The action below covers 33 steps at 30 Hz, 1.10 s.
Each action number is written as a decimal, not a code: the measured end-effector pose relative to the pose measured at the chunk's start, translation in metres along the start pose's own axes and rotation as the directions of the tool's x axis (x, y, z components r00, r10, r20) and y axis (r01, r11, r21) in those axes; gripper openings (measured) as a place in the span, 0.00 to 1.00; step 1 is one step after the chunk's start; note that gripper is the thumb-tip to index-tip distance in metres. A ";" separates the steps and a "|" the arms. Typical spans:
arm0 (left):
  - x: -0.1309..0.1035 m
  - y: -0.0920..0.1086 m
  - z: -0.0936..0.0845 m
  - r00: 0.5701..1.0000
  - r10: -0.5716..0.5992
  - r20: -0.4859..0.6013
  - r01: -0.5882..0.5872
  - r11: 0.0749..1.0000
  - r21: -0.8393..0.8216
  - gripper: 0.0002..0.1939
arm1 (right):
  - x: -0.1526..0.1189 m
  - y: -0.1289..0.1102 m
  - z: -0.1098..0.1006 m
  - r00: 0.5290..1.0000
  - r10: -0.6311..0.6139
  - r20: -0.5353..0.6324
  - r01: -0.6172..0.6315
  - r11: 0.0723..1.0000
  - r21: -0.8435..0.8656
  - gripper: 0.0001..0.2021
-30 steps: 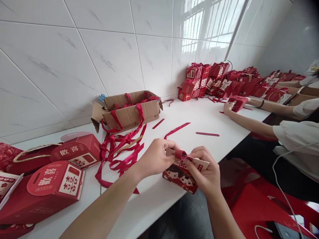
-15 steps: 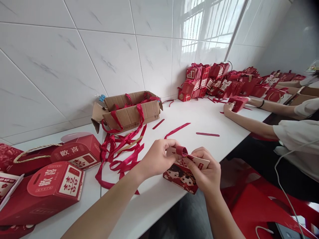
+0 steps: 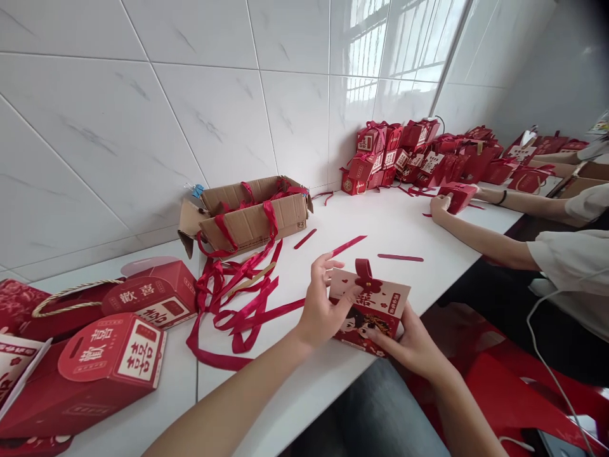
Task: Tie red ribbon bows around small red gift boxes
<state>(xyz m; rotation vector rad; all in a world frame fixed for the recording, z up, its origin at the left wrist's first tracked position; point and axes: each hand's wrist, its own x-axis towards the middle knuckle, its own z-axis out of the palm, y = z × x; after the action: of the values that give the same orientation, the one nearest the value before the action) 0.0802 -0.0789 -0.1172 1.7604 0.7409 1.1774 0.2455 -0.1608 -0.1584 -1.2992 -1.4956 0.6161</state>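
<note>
Between my two hands is a small red and cream gift box (image 3: 396,293) printed with cartoon faces, tilted near the table's front edge. A red strap loop (image 3: 363,268) stands up from its top, fixed with a small flower-shaped piece. My left hand (image 3: 323,301) holds the box's left side, its thumb lying across the cream flap near the flower. My right hand (image 3: 412,343) grips the lower right side, thumb on the printed front and the other fingers hidden behind. Red ribbons (image 3: 247,311) lie tangled on the table to the left of my left hand.
A cardboard box (image 3: 252,222) with red ribbons stands by the wall. Larger red gift boxes (image 3: 104,368) sit at the left. Flat red strips (image 3: 400,258) lie on the table (image 3: 347,216). Stacked red boxes (image 3: 371,158) stand behind; a co-worker's hands (image 3: 440,206) hold another box at right.
My fingers have left the strap loop, which now stands upright. Both hands have shifted to the sides of the gift box, and its cream flap and front show more fully.
</note>
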 end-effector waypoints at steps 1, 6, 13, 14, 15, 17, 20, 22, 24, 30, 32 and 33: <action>-0.003 -0.011 0.003 1.000 0.008 0.001 -0.008 1.000 -0.007 0.33 | -0.005 0.007 -0.005 0.999 0.026 0.036 -0.024 0.998 -0.050 0.26; -0.009 -0.047 0.009 0.998 0.066 0.006 -0.067 0.994 0.092 0.35 | 0.009 0.026 -0.032 0.984 0.054 -0.169 -0.097 0.961 -0.260 0.22; -0.008 -0.044 0.007 0.999 -0.013 0.041 0.006 0.984 0.178 0.31 | 0.171 0.055 -0.061 0.810 0.133 -0.571 -0.300 0.931 -0.209 0.27; -0.008 -0.044 0.007 0.999 -0.009 0.050 0.000 0.983 0.185 0.32 | 0.192 0.061 -0.059 0.788 0.205 -0.581 -0.349 0.926 -0.146 0.29; -0.009 -0.044 0.007 0.998 -0.003 0.057 -0.008 0.981 0.193 0.32 | 0.208 0.068 -0.056 0.752 0.298 -0.587 -0.414 0.908 -0.069 0.33; -0.010 -0.046 0.007 0.998 0.007 0.069 -0.022 0.977 0.210 0.33 | 0.227 0.082 -0.047 0.730 0.337 -0.595 -0.432 0.902 -0.019 0.41; -0.010 -0.049 0.007 0.996 0.003 0.086 -0.023 0.973 0.231 0.34 | 0.227 0.100 -0.032 0.751 0.343 -0.564 -0.402 0.915 0.021 0.46; -0.010 -0.050 0.007 0.995 -0.007 0.100 -0.016 0.972 0.234 0.33 | 0.221 0.107 -0.026 0.784 0.338 -0.520 -0.375 0.926 0.036 0.44; -0.010 -0.050 0.007 0.993 -0.016 0.115 -0.012 0.971 0.241 0.33 | 0.216 0.110 -0.025 0.814 0.332 -0.476 -0.358 0.933 0.038 0.41; -0.008 -0.049 0.007 0.993 0.000 0.120 -0.032 0.963 0.266 0.32 | 0.219 0.112 -0.027 0.835 0.348 -0.426 -0.371 0.928 0.032 0.39; -0.008 -0.048 0.008 0.994 0.017 0.110 -0.047 0.961 0.272 0.32 | 0.219 0.112 -0.027 0.839 0.348 -0.418 -0.373 0.927 0.022 0.38; -0.010 -0.046 0.009 0.994 0.036 0.104 -0.064 0.958 0.280 0.31 | 0.219 0.112 -0.027 0.841 0.347 -0.415 -0.375 0.927 0.015 0.38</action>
<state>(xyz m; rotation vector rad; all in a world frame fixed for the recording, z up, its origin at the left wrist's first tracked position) 0.0841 -0.0693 -0.1642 2.0689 0.8432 1.0490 0.3378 0.0685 -0.1682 -1.6662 -0.9353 0.4895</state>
